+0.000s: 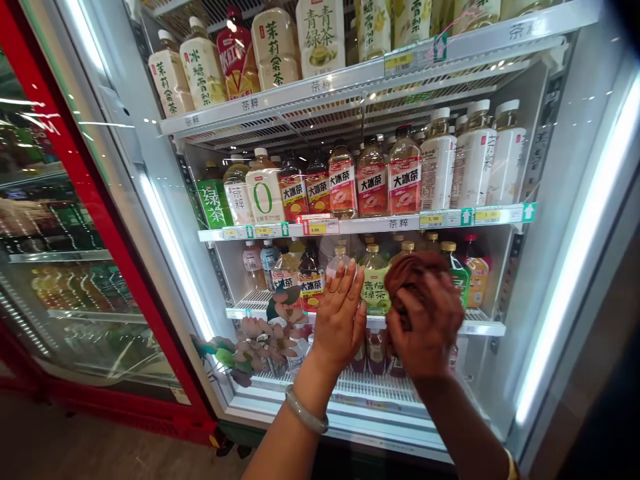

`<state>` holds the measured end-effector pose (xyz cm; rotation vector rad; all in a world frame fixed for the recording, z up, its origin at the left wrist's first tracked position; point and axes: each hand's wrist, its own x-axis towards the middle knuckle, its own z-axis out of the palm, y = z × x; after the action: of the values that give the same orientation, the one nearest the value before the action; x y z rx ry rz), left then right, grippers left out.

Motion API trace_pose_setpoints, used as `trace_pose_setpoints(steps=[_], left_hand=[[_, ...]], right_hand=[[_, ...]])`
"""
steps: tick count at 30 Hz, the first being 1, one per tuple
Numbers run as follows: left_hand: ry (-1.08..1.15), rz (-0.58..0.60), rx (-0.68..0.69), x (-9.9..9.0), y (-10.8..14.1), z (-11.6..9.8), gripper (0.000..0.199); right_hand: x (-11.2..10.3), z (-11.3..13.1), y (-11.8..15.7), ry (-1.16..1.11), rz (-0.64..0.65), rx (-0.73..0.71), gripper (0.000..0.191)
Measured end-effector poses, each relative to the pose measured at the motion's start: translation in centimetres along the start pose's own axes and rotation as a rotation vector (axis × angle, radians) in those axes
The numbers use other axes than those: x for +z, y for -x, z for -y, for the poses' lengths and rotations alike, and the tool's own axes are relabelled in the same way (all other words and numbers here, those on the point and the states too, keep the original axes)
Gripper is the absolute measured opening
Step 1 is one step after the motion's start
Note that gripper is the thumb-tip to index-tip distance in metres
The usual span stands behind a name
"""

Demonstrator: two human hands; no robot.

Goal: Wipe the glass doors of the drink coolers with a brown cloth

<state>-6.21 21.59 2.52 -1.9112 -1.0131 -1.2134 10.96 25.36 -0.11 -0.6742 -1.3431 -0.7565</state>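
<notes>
My right hand (425, 327) is closed around a bunched brown cloth (417, 273), in front of the third shelf of a lit drinks fridge. Beside it on the left, my left hand (340, 310) is held flat with its fingers stretched out, and it holds nothing. Both hands appear to be at a clear glass pane, where a flower decal (267, 343) shows; firm contact of the left palm cannot be told. Behind the hands stand a green tea bottle (375, 287) and other bottles, partly hidden by the hands and the cloth.
Bottled teas fill the upper shelf (320, 87) and the middle shelf (370, 225), with price tags along their edges. Bright light strips (580, 267) run down the fridge sides. On the left is a red door frame (107, 227) with more drinks behind its glass.
</notes>
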Motion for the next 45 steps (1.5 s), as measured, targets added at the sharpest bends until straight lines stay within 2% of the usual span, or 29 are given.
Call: trace_pose_setpoints(steps=[3, 5, 9, 11, 13, 15, 18, 21, 24, 26, 29, 31, 33, 36, 38, 40, 42, 45], left_hand=[[-0.017, 0.019, -0.020, -0.8, 0.3, 0.5, 0.067], [-0.041, 0.026, -0.052, -1.6, 0.9, 1.2, 0.067], [-0.086, 0.007, -0.129, -3.6, 2.6, 3.7, 0.065], [-0.099, -0.015, -0.163, -4.5, 3.4, 5.1, 0.065], [-0.099, -0.031, -0.184, -5.0, 4.0, 6.2, 0.065], [-0.085, -0.027, -0.199, -5.4, 4.5, 6.9, 0.065], [-0.056, -0.003, -0.227, -5.8, 5.0, 7.2, 0.066], [-0.027, 0.014, -0.256, -6.2, 5.6, 7.2, 0.066], [-0.003, 0.013, -0.284, -6.7, 6.0, 7.4, 0.066], [0.009, -0.016, -0.303, -6.9, 6.2, 7.6, 0.066], [0.013, -0.067, -0.346, -7.2, 6.3, 8.2, 0.065], [-0.001, -0.091, -0.380, -7.5, 6.4, 8.6, 0.064], [-0.022, -0.115, -0.412, -7.9, 6.6, 9.2, 0.063], [-0.037, -0.099, -0.433, -8.4, 6.9, 9.9, 0.063], [-0.036, -0.067, -0.423, -8.7, 7.1, 10.2, 0.063], [-0.039, -0.062, -0.423, -9.0, 7.3, 10.4, 0.063], [-0.045, -0.077, -0.448, -9.3, 7.4, 10.8, 0.062], [-0.045, -0.123, -0.510, -9.9, 7.5, 11.5, 0.060]], right_hand=[[0.6, 2.3, 0.9, -0.140, 0.108, -0.147, 0.043], [0.5, 1.8, 0.9, -0.170, 0.130, -0.179, 0.043], [0.1, -0.7, -0.2, -0.088, 0.048, -0.096, 0.048], [0.4, -0.6, -0.5, -0.050, 0.012, -0.029, 0.056], [1.1, 1.1, -0.4, -0.027, 0.007, 0.006, 0.064], [1.9, 4.0, 0.2, -0.052, 0.042, -0.038, 0.063], [2.8, 8.0, 1.6, -0.146, 0.215, -0.194, 0.053], [2.7, 9.1, 2.0, -0.222, 0.359, -0.315, 0.046], [2.8, 8.2, -0.2, -0.258, 0.370, -0.373, 0.042], [3.4, 8.1, -2.6, -0.227, 0.346, -0.349, 0.042], [5.1, 9.9, -5.2, -0.207, 0.291, -0.297, 0.041], [6.0, 11.6, -5.1, -0.252, 0.301, -0.378, 0.038], [6.2, 12.5, -3.8, -0.307, 0.360, -0.542, 0.035], [5.9, 12.1, -2.3, -0.349, 0.434, -0.727, 0.035], [6.0, 11.4, -3.2, -0.348, 0.441, -0.770, 0.034], [6.7, 11.4, -5.4, -0.322, 0.396, -0.738, 0.032], [7.8, 12.3, -7.6, -0.283, 0.323, -0.640, 0.031], [9.3, 14.7, -8.0, -0.276, 0.289, -0.582, 0.031]])
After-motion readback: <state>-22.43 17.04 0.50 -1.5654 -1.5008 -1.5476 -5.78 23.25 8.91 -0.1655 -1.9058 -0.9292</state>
